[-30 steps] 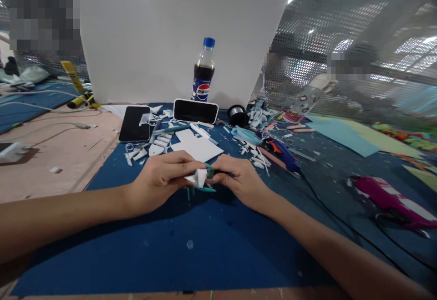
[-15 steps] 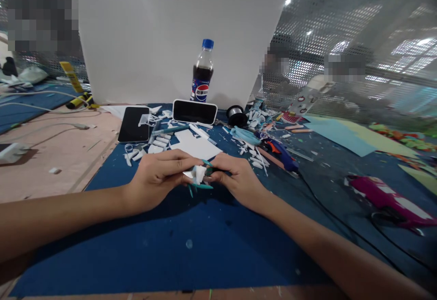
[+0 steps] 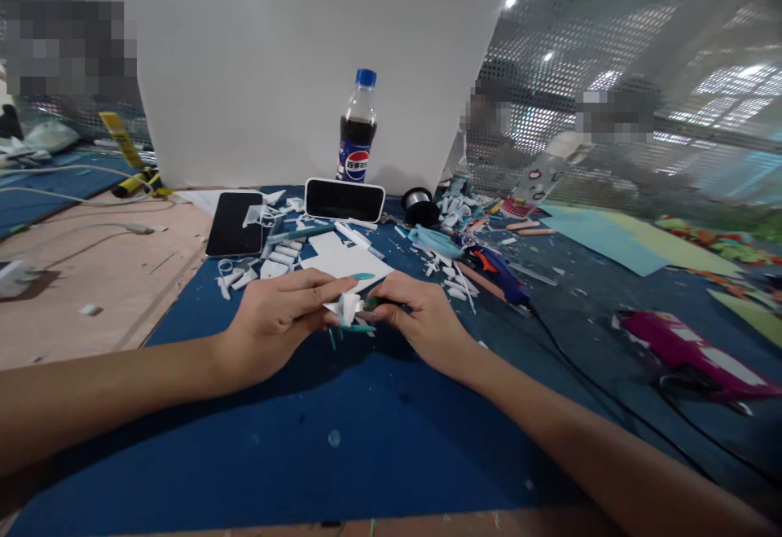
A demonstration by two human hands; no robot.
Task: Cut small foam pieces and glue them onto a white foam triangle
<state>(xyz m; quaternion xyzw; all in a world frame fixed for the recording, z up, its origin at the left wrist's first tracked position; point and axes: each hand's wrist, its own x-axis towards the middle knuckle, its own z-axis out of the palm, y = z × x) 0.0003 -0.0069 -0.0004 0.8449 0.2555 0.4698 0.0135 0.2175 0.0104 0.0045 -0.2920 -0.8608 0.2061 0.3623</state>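
In front of me, just above the blue mat (image 3: 293, 455), my two hands meet at a small white folded-looking piece (image 3: 348, 309). My left hand (image 3: 278, 317) is closed and holds the piece between thumb and fingers from the left. My right hand (image 3: 419, 317) pinches at its right side with thumb and index finger. Long teal nails show on the fingertips and cover some of the piece. Its exact kind and the spot under the right fingertips are hard to make out.
Behind my hands lie white sheets (image 3: 348, 260) and white scraps (image 3: 284, 256). Further back are a phone (image 3: 344, 200), a tablet (image 3: 235, 223), a cola bottle (image 3: 358, 134) and a wire spool (image 3: 420, 208). A blue glue gun (image 3: 498, 272) and a magenta tool (image 3: 690, 354) with cords lie right.
The left index fingertip has lifted slightly away from the right fingers. Both hands keep hold of the white piece. The whole view has shifted a little.
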